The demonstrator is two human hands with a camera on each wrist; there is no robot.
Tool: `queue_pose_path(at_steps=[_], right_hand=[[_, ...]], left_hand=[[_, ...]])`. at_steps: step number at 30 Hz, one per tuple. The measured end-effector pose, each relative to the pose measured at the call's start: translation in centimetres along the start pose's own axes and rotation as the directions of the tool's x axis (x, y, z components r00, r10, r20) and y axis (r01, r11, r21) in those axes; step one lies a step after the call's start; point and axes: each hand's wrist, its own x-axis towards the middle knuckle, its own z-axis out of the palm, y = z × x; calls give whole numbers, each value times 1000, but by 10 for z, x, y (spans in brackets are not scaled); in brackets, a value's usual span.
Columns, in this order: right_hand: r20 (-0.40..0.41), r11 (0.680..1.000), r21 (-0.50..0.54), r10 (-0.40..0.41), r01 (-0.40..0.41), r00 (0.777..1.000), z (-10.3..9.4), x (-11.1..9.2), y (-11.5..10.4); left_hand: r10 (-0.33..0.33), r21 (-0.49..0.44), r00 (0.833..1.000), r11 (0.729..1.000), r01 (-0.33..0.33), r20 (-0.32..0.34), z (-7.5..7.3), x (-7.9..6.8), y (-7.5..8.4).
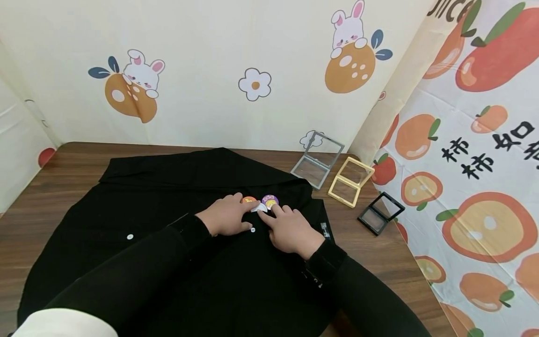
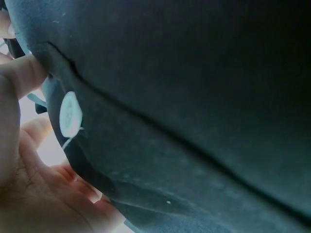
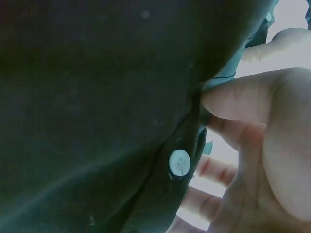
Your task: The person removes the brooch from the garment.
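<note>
A black shirt [image 1: 168, 262] lies spread before me, with small white buttons [image 1: 130, 237] on it. An orange badge [image 1: 249, 200], a purple badge [image 1: 270, 201] and a mostly covered white badge [image 1: 260, 207] sit close together on the cloth. My left hand [image 1: 227, 215] stretches a finger across the white badge, its thumb near a button [image 2: 71, 114]. From the other side, my right hand [image 1: 292, 231] reaches the lower edge of the white and purple badges. In the right wrist view, its thumb [image 3: 233, 99] touches the black cloth and the other fingers are partly hidden.
Right of the shirt, three small hinged cases with clear windows stand open on the wooden table [image 1: 358, 243]: a grey one [image 1: 312, 171], a yellow one [image 1: 344, 187] and a black one [image 1: 375, 221]. Printed cloth [image 1: 202, 84] hangs behind and along the right side.
</note>
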Motion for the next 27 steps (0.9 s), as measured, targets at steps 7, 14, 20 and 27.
queue_pose_path(at_steps=[7,14,20,27], right_hand=[[3,1000,-7,3,-3,1000,1,1,-1],[-4,1000,-18,3,-3,1000,2,0,-3],[-50,998,-58,-12,9,999,6,-3,-4],[-88,999,-50,-9,4,996,8,-6,-4]], left_hand=[[0,-11,1000,1000,0,-1,0,1,0],[-1,-7,1000,1000,1,2,1,1,-2],[5,-1,1000,1000,-5,-8,2,1,-2],[-1,-2,1000,1000,1,-9,2,2,-1]])
